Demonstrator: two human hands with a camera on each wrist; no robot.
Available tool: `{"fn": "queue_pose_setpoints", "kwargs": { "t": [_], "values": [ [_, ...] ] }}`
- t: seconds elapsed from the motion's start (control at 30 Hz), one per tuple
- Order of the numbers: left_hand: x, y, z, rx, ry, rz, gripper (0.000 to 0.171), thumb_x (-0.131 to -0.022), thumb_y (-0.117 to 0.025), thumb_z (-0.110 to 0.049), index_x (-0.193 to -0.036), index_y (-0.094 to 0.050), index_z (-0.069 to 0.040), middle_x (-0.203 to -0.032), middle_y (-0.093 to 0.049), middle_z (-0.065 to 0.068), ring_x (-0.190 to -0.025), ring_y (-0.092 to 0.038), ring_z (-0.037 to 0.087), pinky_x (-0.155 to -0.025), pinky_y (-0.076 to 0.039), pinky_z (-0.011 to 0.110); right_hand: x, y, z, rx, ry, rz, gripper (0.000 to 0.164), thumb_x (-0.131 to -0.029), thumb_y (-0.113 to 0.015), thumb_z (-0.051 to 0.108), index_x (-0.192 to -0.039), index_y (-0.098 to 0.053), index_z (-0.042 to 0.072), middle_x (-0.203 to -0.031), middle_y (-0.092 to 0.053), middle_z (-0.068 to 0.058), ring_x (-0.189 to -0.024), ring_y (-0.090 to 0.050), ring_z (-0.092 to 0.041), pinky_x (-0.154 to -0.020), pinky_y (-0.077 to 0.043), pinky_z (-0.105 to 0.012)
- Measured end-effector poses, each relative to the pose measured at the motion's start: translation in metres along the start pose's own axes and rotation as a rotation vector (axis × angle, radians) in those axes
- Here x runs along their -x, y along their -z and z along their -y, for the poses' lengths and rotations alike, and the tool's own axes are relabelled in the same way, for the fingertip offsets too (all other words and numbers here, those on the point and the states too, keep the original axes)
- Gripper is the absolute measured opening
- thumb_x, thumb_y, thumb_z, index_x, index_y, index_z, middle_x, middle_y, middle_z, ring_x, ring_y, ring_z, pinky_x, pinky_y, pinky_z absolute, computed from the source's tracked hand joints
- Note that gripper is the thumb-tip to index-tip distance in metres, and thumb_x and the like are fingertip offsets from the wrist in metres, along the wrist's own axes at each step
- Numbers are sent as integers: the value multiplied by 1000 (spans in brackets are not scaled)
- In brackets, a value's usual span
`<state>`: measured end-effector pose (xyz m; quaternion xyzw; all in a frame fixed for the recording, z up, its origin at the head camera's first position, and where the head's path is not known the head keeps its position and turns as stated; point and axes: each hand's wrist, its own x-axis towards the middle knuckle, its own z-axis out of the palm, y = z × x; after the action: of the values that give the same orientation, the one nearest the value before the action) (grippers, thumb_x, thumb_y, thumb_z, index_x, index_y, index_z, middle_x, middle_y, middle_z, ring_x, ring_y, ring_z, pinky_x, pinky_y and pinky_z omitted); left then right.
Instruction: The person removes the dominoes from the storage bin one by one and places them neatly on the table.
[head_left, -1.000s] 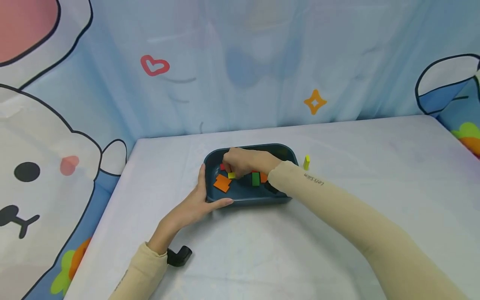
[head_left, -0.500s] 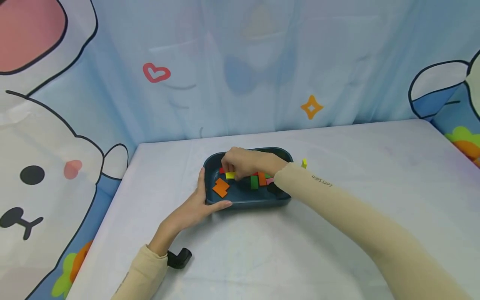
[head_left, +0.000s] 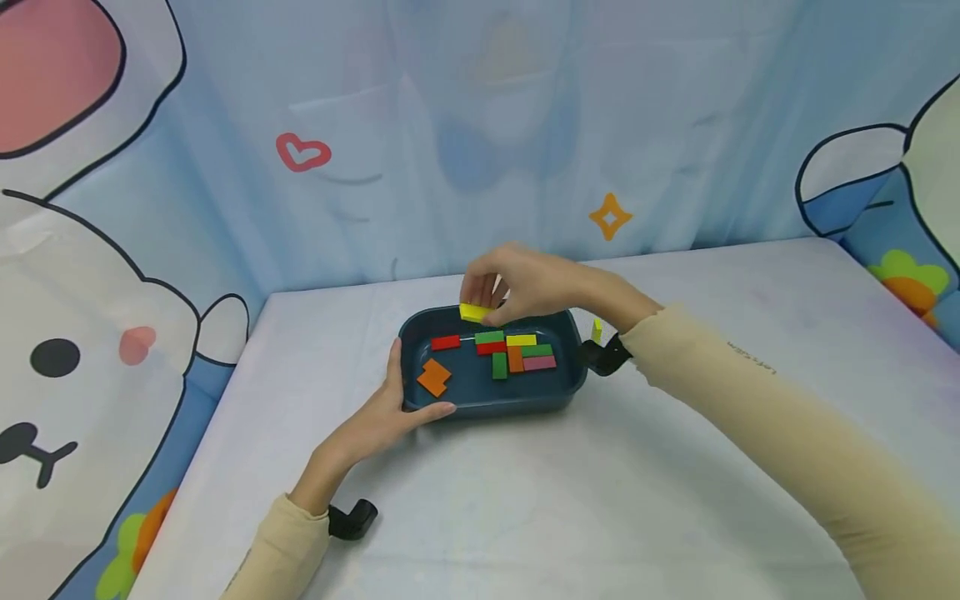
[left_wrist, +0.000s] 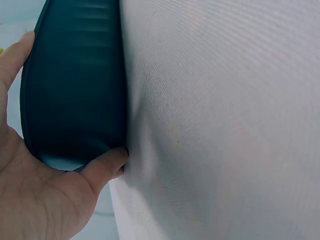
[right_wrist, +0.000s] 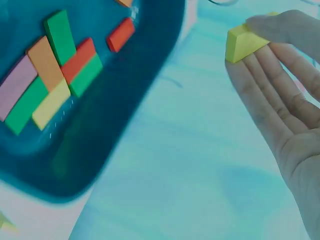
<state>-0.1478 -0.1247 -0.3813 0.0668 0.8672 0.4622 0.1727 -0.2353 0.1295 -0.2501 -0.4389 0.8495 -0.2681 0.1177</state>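
My right hand (head_left: pixel 525 282) pinches a yellow block (head_left: pixel 472 312) between thumb and fingers, raised over the far rim of a dark blue tray (head_left: pixel 480 398). In the right wrist view the same yellow block (right_wrist: pixel 245 42) shows at the fingertips. My left hand (head_left: pixel 378 425) grips the tray's left end, thumb along the near side and fingers on the left wall. In the tray, green, red, yellow, orange and pink blocks lie in a flat cluster, with a pink block (head_left: pixel 539 363) at its right. A red block (head_left: pixel 446 342) and overlapping orange blocks (head_left: pixel 433 377) lie apart to the left.
Another yellow block (head_left: pixel 597 331) stands upright on the white tablecloth (head_left: pixel 600 500) just right of the tray. Black wrist camera mounts (head_left: pixel 352 520) stick out from both sleeves. A printed cartoon curtain (head_left: pixel 420 167) hangs behind the table.
My right hand has risen from inside the tray toward its far rim, carrying the yellow block. The block cluster shows uncovered. My left hand keeps its hold on the tray.
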Motion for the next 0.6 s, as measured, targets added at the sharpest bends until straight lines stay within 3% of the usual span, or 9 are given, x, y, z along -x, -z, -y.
{"fn": "queue_pose_setpoints", "kwargs": {
  "t": [0.23,0.4,0.6],
  "values": [
    [1,-2,4,-30,0,-4,122,-83,-71,-55,-148,30,-36,-165,8,2,-152,-8,28,-119,-17,58,41,20,-22,-212,-45,-182,28,-82,-76,4,-110,-68,6,-100,-66,-8,-89,-64,-18,-80,-58,-28],
    [4,-1,4,-27,3,-13,122,-82,-72,-57,-147,30,-39,-165,9,1,-152,-7,27,-119,-17,58,70,26,-46,-352,-88,-255,33,-85,-75,7,-116,-66,4,-104,-64,-10,-93,-65,-21,-82,-58,-29],
    [5,1,5,-20,2,-10,124,-80,-71,-61,-146,31,-40,-165,9,-1,-152,-6,25,-120,-16,58,103,25,-75,-394,-216,-360,36,-85,-77,13,-118,-65,6,-103,-64,-8,-96,-65,-19,-84,-57,-28]
  ]
}}
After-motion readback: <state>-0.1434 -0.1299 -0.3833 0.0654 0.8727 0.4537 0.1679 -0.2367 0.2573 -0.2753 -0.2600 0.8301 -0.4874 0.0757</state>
